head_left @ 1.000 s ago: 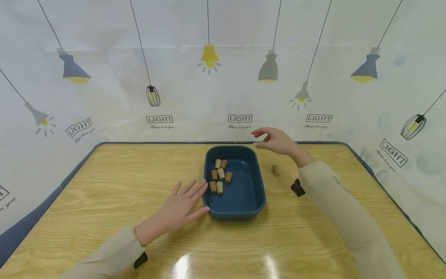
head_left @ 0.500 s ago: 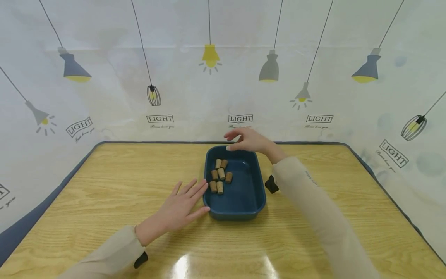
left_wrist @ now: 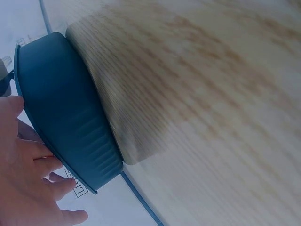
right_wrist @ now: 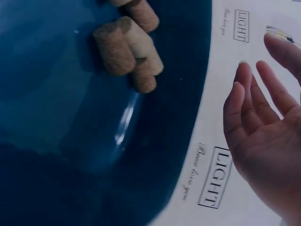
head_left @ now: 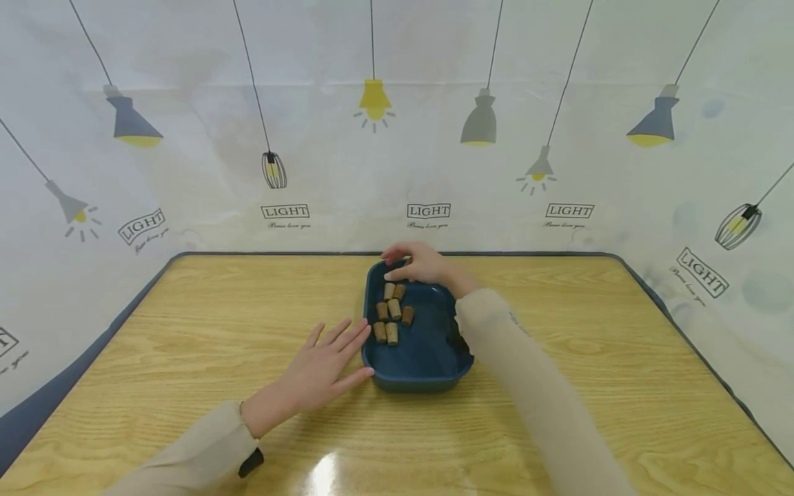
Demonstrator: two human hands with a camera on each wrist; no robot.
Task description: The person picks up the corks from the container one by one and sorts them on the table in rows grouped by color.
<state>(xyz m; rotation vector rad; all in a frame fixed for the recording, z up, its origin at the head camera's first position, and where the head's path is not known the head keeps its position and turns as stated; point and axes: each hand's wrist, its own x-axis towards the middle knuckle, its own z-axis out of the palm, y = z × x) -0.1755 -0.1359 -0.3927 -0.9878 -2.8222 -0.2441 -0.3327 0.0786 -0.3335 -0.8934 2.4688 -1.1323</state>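
A deep blue rectangular tray [head_left: 424,362] stands on the wooden table, with several tapered corks [head_left: 394,309] clustered along its left half. Light and darker brown corks are mixed. My left hand [head_left: 319,368] has its fingers spread, with the tips touching the tray's left rim; the left wrist view shows that hand [left_wrist: 28,179] beside the tray's outer wall [left_wrist: 66,103]. Above the tray's far end hovers my right hand [head_left: 424,265], fingers loosely bent and nothing between them. In the right wrist view, this hand [right_wrist: 268,136] is apart from the corks [right_wrist: 115,49].
The wooden table [head_left: 205,324] extends around the tray on all sides. Behind it rises a pale wall covering [head_left: 335,165] printed with lamps. My right sleeve [head_left: 521,372] crosses the tray's right edge and covers part of the table there.
My right hand has moved left and slightly down, from beyond the tray's far right corner to over its far end. A cork seen on the table right of the tray is now hidden behind the sleeve.
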